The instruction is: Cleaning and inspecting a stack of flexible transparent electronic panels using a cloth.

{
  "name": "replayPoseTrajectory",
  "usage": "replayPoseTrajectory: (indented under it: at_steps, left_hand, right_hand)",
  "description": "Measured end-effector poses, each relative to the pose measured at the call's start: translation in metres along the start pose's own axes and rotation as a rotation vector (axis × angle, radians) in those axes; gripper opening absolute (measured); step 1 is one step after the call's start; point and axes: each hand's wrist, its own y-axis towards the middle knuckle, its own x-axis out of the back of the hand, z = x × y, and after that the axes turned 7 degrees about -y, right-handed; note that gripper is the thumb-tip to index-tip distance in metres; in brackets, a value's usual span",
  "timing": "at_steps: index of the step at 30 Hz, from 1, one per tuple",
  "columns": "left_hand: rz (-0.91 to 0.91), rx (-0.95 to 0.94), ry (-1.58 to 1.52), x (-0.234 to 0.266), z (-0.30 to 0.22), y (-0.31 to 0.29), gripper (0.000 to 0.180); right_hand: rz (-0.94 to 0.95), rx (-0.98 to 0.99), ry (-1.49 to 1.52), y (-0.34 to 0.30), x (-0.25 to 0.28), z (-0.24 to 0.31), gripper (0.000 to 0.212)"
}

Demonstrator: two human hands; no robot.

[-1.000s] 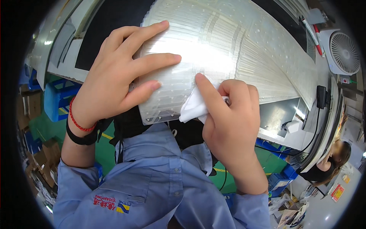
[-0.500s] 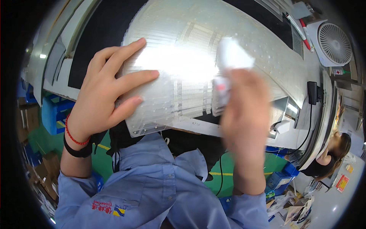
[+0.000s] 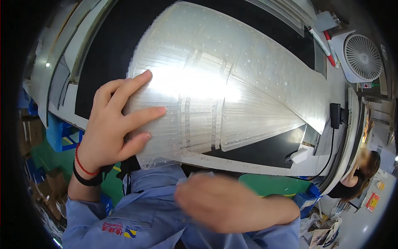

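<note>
A fanned stack of clear plastic sheets (image 3: 166, 56) with small raised dots lies across the black work surface, glare bright over its middle. My left hand (image 3: 114, 120) rests on the stack's left edge, fingers spread flat, holding nothing. Off the table's front edge, close to my shirt, my right hand (image 3: 224, 203) is blurred by motion with its fingers curled. A pale edge of white cloth (image 3: 194, 176) shows at those fingers; most of it is hidden.
A white fan (image 3: 361, 56) stands at the far right, beside markers (image 3: 321, 41) and a small bottle (image 3: 327, 20). A black adapter (image 3: 336, 116) with a cable sits at the right edge. Blue bins (image 3: 62, 133) stand below left. A person (image 3: 358, 176) sits farther right.
My right hand has swung from over the sheets down and left toward my body, uncovering the fanned part. My left hand stays on the stack, which appears slightly lower in view.
</note>
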Motion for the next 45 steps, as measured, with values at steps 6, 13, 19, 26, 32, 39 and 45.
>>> replayPoseTrajectory:
  at_steps: [6, 13, 19, 26, 32, 39, 45]
  left_hand:
    - [-0.027, 0.06, -0.016, -0.001, -0.003, -0.005, 0.047]
    - [0.021, 0.069, -0.019, 0.003, -0.004, -0.004, 0.047]
    - [0.051, 0.037, -0.022, 0.008, 0.0, 0.0, 0.043]
    - [0.085, 0.135, -0.202, 0.038, 0.014, 0.017, 0.066]
    - [0.17, 0.164, -0.059, 0.038, 0.017, 0.055, 0.076]
    - [0.167, 0.179, 0.002, 0.03, 0.023, 0.058, 0.081]
    - [0.185, 0.202, -0.002, 0.028, 0.021, 0.059, 0.08]
  right_hand:
    - [-0.171, -0.309, -0.622, 0.039, 0.018, -0.06, 0.045]
    - [-0.048, -0.039, -0.161, 0.031, 0.008, -0.021, 0.04]
    - [0.139, -0.061, -0.251, 0.038, 0.012, -0.023, 0.035]
    - [-0.215, -0.311, -0.489, 0.051, 0.072, -0.061, 0.047]
    - [-0.168, -0.266, -0.598, 0.05, 0.057, -0.076, 0.043]
    - [-0.074, -0.257, -0.547, 0.055, 0.061, -0.07, 0.044]
    - [-0.097, -0.418, -0.538, 0.081, 0.053, -0.078, 0.041]
